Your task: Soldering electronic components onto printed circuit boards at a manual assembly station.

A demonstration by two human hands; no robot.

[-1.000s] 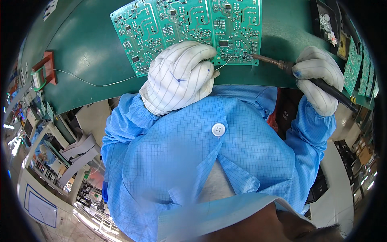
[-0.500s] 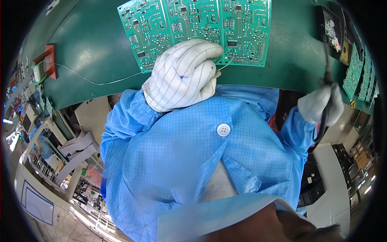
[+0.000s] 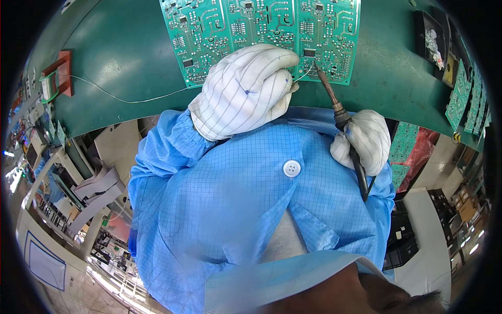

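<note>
A green circuit board panel (image 3: 264,26) with several small chips and soldered joints lies on the bench top. My left hand (image 3: 248,86), in a striped white glove, rests over its near edge, closed on a thin solder wire (image 3: 304,75) whose tip pokes out to the right of the fingers. In my gloved right hand (image 3: 368,141) is a soldering iron (image 3: 325,85), held like a pen. The iron's tip is over the right-hand section of the panel, close to the solder wire's end; whether they touch I cannot tell.
From a solder spool (image 3: 49,88) on a red-brown stand (image 3: 65,73), wire runs across the green bench (image 3: 120,52) to my left hand. At the right stand a black tray (image 3: 434,39) with whitish scraps and several upright boards (image 3: 456,94). More green boards (image 3: 403,141) lie below the bench edge.
My right hand has brought the soldering iron left from beside the black tray to the panel. The panel and my left hand have shifted slightly right.
</note>
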